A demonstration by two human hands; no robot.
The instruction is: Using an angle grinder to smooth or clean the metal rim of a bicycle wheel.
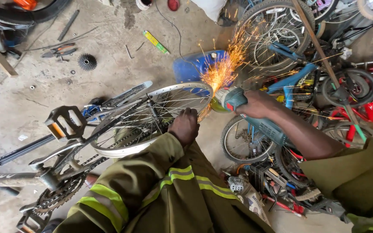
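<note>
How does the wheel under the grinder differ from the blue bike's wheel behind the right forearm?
The silver wheel is a bare rim with no tyre; the blue bike's wheel wears a black tyre. The silver wheel is steadied by the left hand while the grinder in the right hand throws sparks at its edge; the blue bike's wheel sits untouched in the pile. Both have thin wire spokes.

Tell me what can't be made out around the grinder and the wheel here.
Head view only:
- Grinder disc: where it meets the wheel rim is lost in spark glare.
- Left hand: fingers curl out of sight, so its hold on the wheel is unclear.
- Right hand: covers the grinder body.
- Bike frame: cut off by the left edge.
</note>
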